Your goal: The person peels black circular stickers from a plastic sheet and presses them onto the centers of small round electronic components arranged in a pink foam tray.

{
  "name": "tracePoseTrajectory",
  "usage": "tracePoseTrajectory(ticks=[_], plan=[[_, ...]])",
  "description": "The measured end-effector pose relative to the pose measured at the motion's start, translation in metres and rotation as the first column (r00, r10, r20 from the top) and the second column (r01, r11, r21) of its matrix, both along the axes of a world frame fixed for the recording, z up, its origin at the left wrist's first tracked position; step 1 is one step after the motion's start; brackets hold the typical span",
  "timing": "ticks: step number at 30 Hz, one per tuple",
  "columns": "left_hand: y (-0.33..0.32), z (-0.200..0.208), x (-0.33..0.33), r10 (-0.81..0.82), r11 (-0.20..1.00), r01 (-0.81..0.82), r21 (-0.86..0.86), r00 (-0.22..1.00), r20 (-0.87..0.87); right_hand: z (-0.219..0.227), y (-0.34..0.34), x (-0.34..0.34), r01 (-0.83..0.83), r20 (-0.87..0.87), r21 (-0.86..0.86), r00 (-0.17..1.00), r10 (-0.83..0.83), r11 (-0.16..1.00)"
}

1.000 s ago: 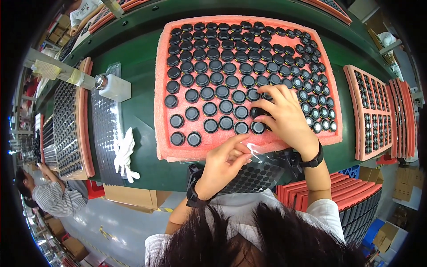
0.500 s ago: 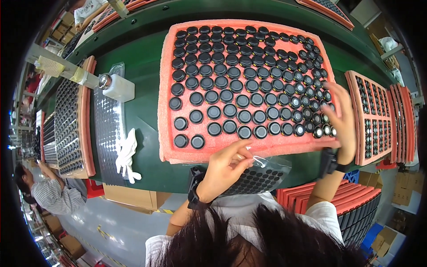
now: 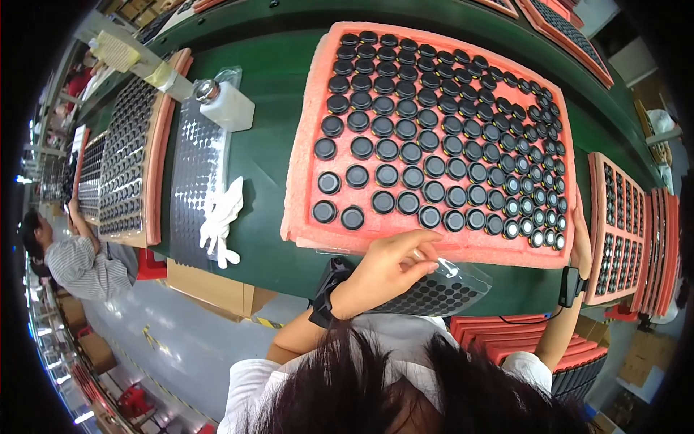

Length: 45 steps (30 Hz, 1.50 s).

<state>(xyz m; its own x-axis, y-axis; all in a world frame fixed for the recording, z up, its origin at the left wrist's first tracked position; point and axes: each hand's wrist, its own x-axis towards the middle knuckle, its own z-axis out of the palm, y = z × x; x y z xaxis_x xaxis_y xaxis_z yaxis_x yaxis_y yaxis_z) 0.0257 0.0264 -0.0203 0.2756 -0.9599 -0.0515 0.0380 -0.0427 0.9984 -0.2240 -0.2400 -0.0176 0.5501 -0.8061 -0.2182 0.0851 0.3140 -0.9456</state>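
A pink foam tray (image 3: pixel 434 246) holds rows of black round caps (image 3: pixel 387 150), a few at the lower right showing pale centres. Below its front edge, my left hand (image 3: pixel 394 269) pinches a clear plastic sheet (image 3: pixel 441 289) covered with black round dots. That sheet hangs in front of the tray, partly hidden by the hand. At the tray's right side, my right hand (image 3: pixel 580 242) rests along the outer edge with fingers stretched out. I see nothing held in it, though its thumb is hard to make out. Both wrists wear black strapped devices.
On the green bench (image 3: pixel 271 170) at left stand a white bottle (image 3: pixel 230 107), a white glove (image 3: pixel 222 220) and a dotted sheet (image 3: pixel 189 195). Filled trays flank both sides. A person in a striped top (image 3: pixel 90 264) sits at far left. Stacked pink trays (image 3: pixel 499 336) stand below.
My right hand has moved from over the tray's lower right corner to its outer right edge. My left hand keeps its pinch on the sheet. The whole view has turned slightly.
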Motion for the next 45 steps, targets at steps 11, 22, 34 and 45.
tracePoseTrajectory(ticks=[11,22,34,45], plan=[[0.001,0.005,0.004,0.022,1.0,-0.021,-0.023,0.999,0.036,-0.021,-0.036,-0.034,-0.116,-0.233,0.161,0.961,0.152,0.98],[-0.003,0.0,-0.012,0.135,0.987,-0.131,0.098,0.99,-0.036,-0.024,-0.026,-0.034,-0.191,-0.209,-0.051,0.962,0.176,0.98],[-0.009,0.008,-0.024,0.278,0.954,-0.276,0.118,0.96,-0.001,-0.031,-0.043,-0.036,-0.319,-0.255,-0.148,0.927,0.276,0.936],[-0.02,0.012,-0.039,0.211,0.974,-0.214,0.077,0.977,0.037,0.049,0.007,-0.017,-0.437,-0.567,-0.772,0.801,-0.19,0.462]])
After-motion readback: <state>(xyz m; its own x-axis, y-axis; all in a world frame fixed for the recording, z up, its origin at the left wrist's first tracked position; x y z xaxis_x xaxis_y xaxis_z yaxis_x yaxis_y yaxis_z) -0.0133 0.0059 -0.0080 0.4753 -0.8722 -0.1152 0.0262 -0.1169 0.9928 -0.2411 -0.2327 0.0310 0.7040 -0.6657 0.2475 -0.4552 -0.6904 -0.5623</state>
